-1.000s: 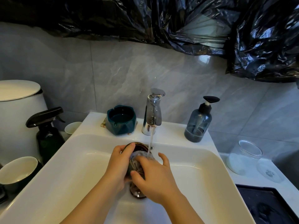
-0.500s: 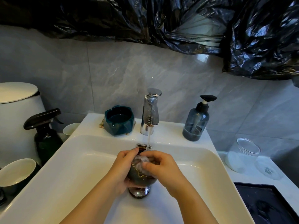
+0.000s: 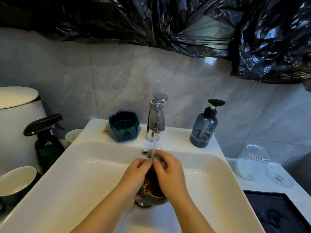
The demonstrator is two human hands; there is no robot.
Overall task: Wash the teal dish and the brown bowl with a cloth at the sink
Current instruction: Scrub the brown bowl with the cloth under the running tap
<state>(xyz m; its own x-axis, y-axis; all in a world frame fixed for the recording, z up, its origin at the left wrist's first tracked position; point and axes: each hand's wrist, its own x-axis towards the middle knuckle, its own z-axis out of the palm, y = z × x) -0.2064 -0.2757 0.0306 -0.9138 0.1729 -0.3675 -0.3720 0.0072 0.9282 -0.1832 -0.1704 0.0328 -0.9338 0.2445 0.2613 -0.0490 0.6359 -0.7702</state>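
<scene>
My left hand (image 3: pixel 134 179) grips the brown bowl (image 3: pixel 152 190) and holds it tilted toward me over the white sink (image 3: pixel 84 174), above the drain. My right hand (image 3: pixel 170 175) presses a grey cloth (image 3: pixel 159 161) against the bowl's upper rim, right under the running water from the chrome tap (image 3: pixel 156 118). The bowl's brown inside faces me; most of it is hidden by my hands. The teal dish (image 3: pixel 123 126) stands on the sink ledge left of the tap, apart from both hands.
A grey soap pump bottle (image 3: pixel 204 128) stands right of the tap. At left are a dark spray bottle (image 3: pixel 47 140), a white bin (image 3: pixel 18 121), a paper cup (image 3: pixel 73 136) and a white bowl (image 3: pixel 16 179). A glass jar (image 3: pixel 252 162), its lid and a black tray (image 3: pixel 277 212) lie right.
The bowl has been tipped so its inside faces me and lowered in the basin. My right hand with the cloth moved up to the rim under the water stream.
</scene>
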